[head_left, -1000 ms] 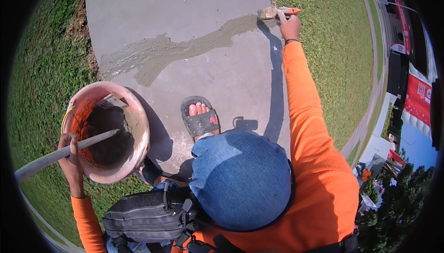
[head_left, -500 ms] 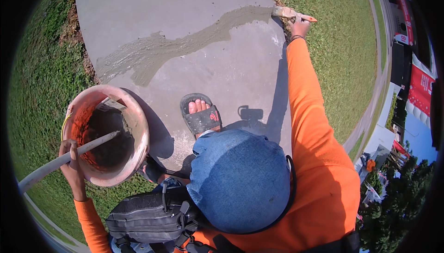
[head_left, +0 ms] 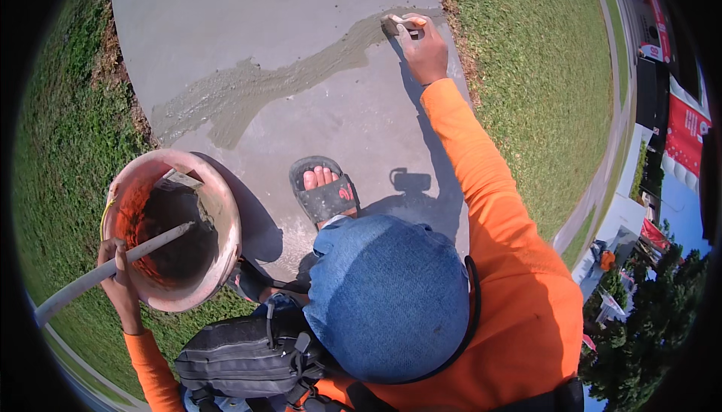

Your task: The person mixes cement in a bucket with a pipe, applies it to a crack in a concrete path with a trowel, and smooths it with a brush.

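My right hand [head_left: 426, 57] is closed round a paintbrush [head_left: 411, 21]; its bristles, mostly hidden by my fingers, meet the wet grey cement band [head_left: 301, 72] that runs across the concrete path [head_left: 353, 130]. At the lower left, my left hand [head_left: 120, 280] is wrapped on the rim of a pale, orange-stained bucket [head_left: 227, 216]. Dark grey mix [head_left: 174, 220] lies inside it. A long whitish pole [head_left: 143, 250] slants over the rim past my left fingers, its end in the mix. A flat grey piece [head_left: 179, 179] leans on the bucket's inner far wall.
Grass [head_left: 526, 96] borders the path on both sides. My sandalled foot [head_left: 325, 186] stands on the path beside the bucket. A black bag [head_left: 233, 348] hangs at my left side, and a blue cloth hat [head_left: 387, 299] covers the lower middle. Red banners [head_left: 684, 137] stand far right.
My right hand has moved left with the brush, from the path's right edge onto the cement band. My left hand keeps its hold on the bucket, which sits slightly lower in view.
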{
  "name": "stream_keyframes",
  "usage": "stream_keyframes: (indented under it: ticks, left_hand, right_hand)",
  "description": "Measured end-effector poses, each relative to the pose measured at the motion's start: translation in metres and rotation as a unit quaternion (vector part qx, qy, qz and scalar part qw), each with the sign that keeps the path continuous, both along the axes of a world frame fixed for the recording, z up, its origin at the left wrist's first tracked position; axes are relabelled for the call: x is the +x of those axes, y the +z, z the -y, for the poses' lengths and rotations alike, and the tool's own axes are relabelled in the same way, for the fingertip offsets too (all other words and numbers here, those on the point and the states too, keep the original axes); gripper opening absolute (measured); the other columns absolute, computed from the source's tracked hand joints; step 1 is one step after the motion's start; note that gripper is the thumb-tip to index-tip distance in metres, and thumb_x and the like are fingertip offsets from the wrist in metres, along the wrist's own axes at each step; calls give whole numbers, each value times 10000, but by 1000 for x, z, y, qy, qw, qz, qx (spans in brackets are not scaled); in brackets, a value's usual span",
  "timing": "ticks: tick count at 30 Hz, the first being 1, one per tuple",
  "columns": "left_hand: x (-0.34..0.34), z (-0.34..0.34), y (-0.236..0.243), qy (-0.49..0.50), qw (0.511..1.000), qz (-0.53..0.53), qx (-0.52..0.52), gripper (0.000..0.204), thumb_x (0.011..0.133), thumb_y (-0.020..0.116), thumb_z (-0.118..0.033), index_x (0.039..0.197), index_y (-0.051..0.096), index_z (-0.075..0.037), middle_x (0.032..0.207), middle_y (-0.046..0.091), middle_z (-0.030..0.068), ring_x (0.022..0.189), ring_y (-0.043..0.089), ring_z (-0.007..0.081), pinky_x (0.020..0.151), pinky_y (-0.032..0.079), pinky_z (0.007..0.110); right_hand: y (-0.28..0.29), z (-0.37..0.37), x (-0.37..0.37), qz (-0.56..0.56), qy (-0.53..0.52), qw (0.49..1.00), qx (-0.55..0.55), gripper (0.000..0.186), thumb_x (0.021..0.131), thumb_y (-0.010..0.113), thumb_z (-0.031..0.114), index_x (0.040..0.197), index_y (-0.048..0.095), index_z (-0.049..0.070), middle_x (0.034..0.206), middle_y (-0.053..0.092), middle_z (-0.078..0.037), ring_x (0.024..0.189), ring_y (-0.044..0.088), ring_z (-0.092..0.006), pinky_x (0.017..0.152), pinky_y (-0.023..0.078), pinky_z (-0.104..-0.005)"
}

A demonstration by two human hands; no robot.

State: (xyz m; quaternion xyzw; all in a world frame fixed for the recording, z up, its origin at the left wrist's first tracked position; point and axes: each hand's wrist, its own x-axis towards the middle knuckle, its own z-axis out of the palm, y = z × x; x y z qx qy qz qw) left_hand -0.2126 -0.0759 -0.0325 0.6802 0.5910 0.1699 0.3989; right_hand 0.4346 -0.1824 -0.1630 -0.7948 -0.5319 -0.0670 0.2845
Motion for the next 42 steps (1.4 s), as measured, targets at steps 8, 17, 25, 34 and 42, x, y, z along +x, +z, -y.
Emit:
stream_keyframes:
  ticks: [8, 17, 25, 34, 42]
  left_hand:
    - [20, 0, -19, -11, 999, 42, -15, 232, 966, 585, -239, 926, 562, -12, 846, 513, 3, 818, 462, 103, 771, 381, 256]
    - [18, 7, 14, 14, 999, -28, -39, 240, 956, 610, -238, 1000, 609, -2, 904, 599, 9, 855, 535, 97, 803, 443, 264]
    - [41, 25, 20, 9, 998, 33, 47, 262, 923, 644, -201, 1117, 636, -24, 888, 656, 44, 757, 564, 101, 709, 465, 270]
    - [37, 48, 19, -1, 999, 37, 39, 244, 918, 661, -212, 1086, 656, -37, 864, 650, 64, 743, 554, 119, 705, 461, 282]
    - [36, 48, 15, -8, 999, 45, 27, 223, 904, 673, -193, 1025, 668, -5, 801, 644, 69, 721, 553, 118, 690, 455, 288]
  right_hand:
    - [-37, 43, 201, -125, -277, 948, 93, 246, 910, 668, 183, 1061, 605, -1, 909, 704, -107, 755, 706, -189, 568, 610, -292]
    - [40, -30, -18, -357, -1, 923, 141, 274, 944, 656, 170, 1122, 639, -38, 1009, 696, -81, 864, 651, -141, 769, 514, -277]
    - [99, -99, -274, -294, 479, 827, 8, 254, 868, 689, 166, 1067, 626, 21, 932, 634, -119, 798, 634, -254, 713, 508, -328]
    - [66, -54, -354, -281, 562, 773, -88, 207, 807, 708, 107, 1009, 663, 101, 906, 637, -85, 817, 640, -304, 742, 529, -386]
    - [79, -51, -376, -241, 600, 758, -88, 196, 816, 679, 197, 976, 681, 83, 888, 654, -93, 808, 649, -299, 754, 520, -403]
